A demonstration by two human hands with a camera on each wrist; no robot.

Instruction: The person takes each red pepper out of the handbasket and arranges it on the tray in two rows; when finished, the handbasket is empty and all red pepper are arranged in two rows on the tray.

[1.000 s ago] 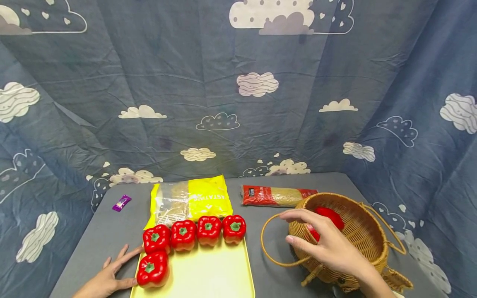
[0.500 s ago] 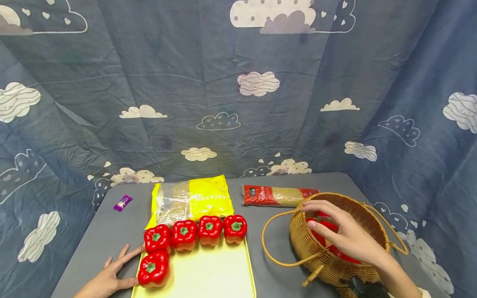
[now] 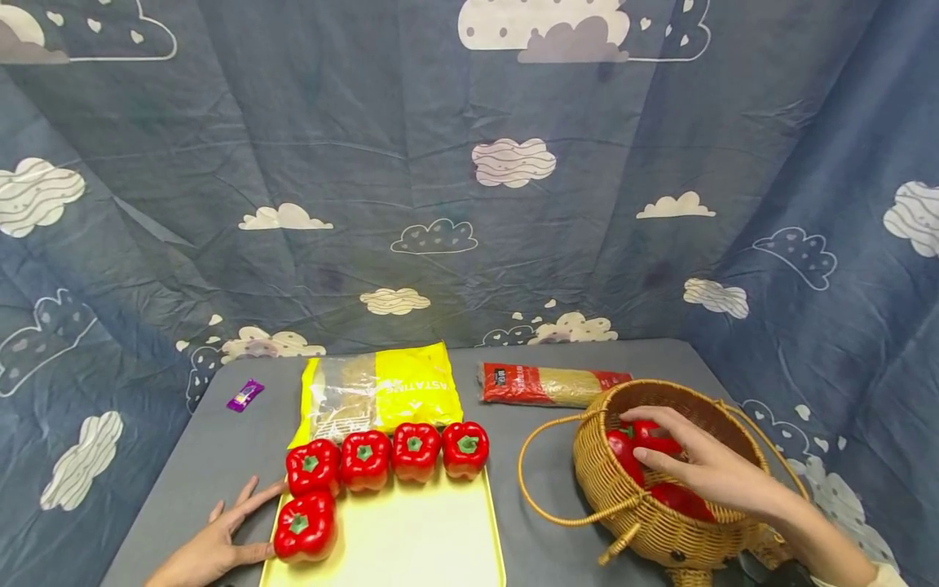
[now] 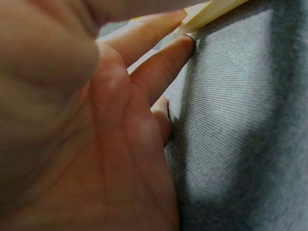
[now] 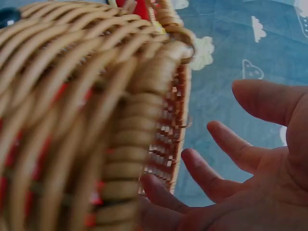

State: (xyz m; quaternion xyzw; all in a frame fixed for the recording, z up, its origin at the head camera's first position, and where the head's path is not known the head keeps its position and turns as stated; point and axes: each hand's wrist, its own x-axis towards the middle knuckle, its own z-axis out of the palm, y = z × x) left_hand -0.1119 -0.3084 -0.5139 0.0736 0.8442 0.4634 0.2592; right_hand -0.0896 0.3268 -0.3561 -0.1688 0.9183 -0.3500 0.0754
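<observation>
My left hand (image 3: 213,542) lies at the left edge of a pale yellow tray (image 3: 418,530), fingers spread, thumb beside the nearest red bell pepper (image 3: 306,526). In the left wrist view, fingertips (image 4: 185,45) meet the tray's edge over the grey cloth. Several more peppers line the tray's back edge. At the right, my right hand (image 3: 704,469) hovers in the mouth of a wicker basket (image 3: 609,469), fingers loosely bent near red peppers (image 3: 623,452) inside. The right wrist view shows those fingers (image 5: 211,175) spread apart beside the basket's rim, gripping nothing.
Behind the tray lies a yellow pasta bag (image 3: 418,383). A red packet of noodles (image 3: 550,385) rests at the back, near the basket. A purple wrapped candy (image 3: 245,395) sits at far left. The basket's looped handle (image 3: 524,481) sticks out toward the tray.
My right hand has moved rightward from the basket's left rim to over its opening, uncovering more of the red peppers inside. The left hand stays at the tray.
</observation>
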